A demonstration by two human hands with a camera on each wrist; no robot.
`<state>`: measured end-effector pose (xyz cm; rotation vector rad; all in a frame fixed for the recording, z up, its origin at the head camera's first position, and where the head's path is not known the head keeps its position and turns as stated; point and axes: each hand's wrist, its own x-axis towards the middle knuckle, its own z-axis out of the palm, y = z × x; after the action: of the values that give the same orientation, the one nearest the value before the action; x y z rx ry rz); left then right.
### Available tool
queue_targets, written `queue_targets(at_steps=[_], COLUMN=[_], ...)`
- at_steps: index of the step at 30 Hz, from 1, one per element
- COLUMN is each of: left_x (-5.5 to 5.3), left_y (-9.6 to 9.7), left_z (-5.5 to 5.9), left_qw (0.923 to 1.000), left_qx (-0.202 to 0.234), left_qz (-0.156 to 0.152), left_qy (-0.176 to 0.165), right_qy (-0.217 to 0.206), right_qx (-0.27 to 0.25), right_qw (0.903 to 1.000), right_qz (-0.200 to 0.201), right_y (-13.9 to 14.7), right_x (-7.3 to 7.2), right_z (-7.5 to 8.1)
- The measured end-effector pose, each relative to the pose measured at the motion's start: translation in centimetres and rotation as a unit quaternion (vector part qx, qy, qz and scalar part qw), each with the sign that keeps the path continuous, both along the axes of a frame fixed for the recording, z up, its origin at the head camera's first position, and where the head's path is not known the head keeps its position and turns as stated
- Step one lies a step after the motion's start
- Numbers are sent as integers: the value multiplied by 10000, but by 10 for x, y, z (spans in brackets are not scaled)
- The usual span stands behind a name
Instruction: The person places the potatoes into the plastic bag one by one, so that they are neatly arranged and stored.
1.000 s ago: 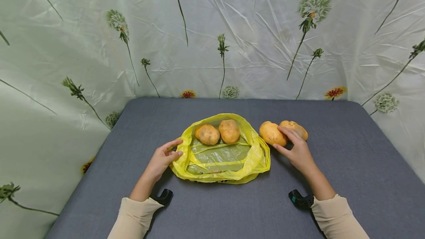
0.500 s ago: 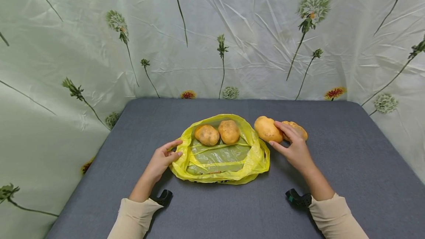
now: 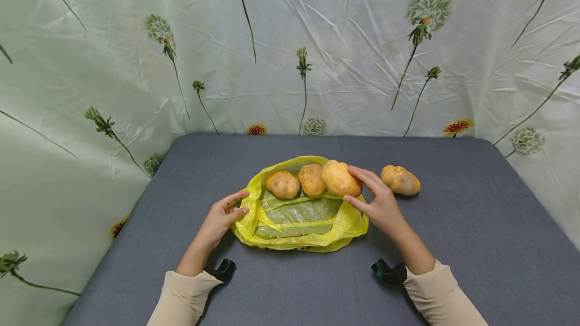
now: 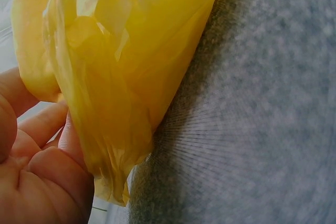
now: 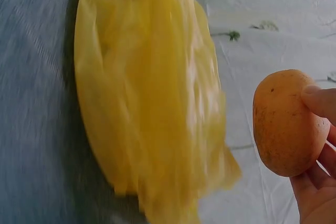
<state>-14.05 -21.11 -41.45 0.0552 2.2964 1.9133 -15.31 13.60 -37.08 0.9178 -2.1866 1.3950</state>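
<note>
Nearest us, two pale sleeves (image 3: 186, 293) reach in over the grey table (image 3: 462, 245), with a black wrist device (image 3: 224, 269) beside each cuff. Just beyond, we see the left hand (image 3: 219, 220) pinching the left edge of a yellow plastic bag (image 3: 312, 242), whose mouth gapes upward; in the left wrist view some fingers pass behind the plastic. The right hand (image 3: 386, 209) grasps a large potato (image 3: 340, 178) between thumb and fingers, and the right wrist view shows us that it is off the table; seen from the head, it overlaps the bag's right rim. Farther in, two potatoes (image 3: 283, 184) lie side by side inside the bag, near its far wall. We find a lone potato (image 3: 401, 180) on the table, right of the bag. Past the far edge hangs a creased, pale curtain (image 3: 272, 79) printed with long-stemmed flowers.
</note>
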Motion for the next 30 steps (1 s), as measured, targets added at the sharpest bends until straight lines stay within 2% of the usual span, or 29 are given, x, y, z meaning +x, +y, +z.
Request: queue_targets(at_steps=[4, 8, 11, 15, 18, 21, 26, 30], left_x=[1, 1, 1, -2, -3, -1, -6, -8], left_y=[0, 0, 0, -3, -3, -2, -6, -8], left_z=[2, 2, 2, -6, -7, -2, -13, -20], left_qw=[10000, 10000, 10000, 10000, 10000, 9999, 9999, 9999], left_qx=[-6, 36, 47, 69, 86, 130, 143, 86], left_qz=[-5, -30, -28, 30, 34, 7, 38, 39], left_qy=[-19, -2, 1, -19, -5, 8, 8, 132], right_qy=[-88, 2, 19, -188, -372, -519, -834, -1076], right_qx=[57, 97, 48, 64, 108, 140, 239, 315], right_qw=[9999, 9999, 9997, 9989, 9980, 9965, 9927, 9893], right_qz=[25, 68, 250, 416, 500, 646, 839, 931], right_y=[-13, -27, -37, -48, -56, -64, -76, -84], right_x=[1, 3, 4, 5, 6, 6, 7, 7], right_z=[0, 0, -1, -6, -9, -12, -17, -21])
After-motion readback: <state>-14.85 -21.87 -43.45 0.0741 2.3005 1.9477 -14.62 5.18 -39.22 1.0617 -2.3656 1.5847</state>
